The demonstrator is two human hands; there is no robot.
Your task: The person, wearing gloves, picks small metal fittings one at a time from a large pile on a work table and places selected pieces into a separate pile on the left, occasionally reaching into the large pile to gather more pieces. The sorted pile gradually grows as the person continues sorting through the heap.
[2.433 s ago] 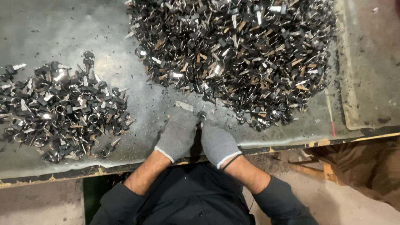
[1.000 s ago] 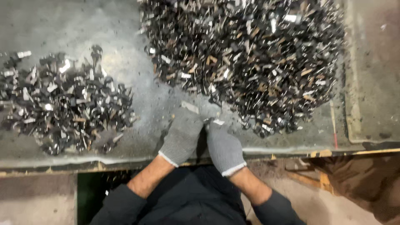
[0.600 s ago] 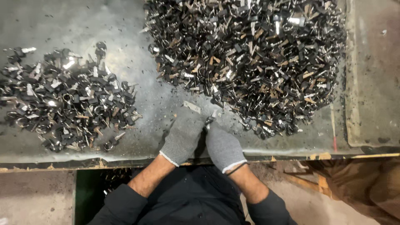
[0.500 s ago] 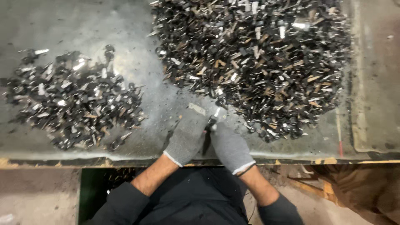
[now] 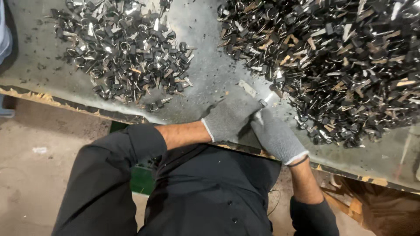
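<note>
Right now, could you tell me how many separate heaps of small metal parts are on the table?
2: the smaller heap at upper left, and the larger heap at upper right, just beyond the gloved hands; it runs past the frame edge.

My gloved hands, left (image 5: 229,120) and right (image 5: 275,135), meet over a small metal piece (image 5: 264,102) at desk (image 5: 210,74) edge, between two key heaps (image 5: 127,48) (image 5: 332,61).

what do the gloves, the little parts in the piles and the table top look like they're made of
Gloves, left hand and right hand: grey knitted fabric, going by the ribbed white-edged cuffs. Piles, small pile and big pile: mostly bright metal blades and rings with black, probably plastic heads; some look brassy. Table top: dull grey sheet metal, scuffed and littered with specks.
</note>
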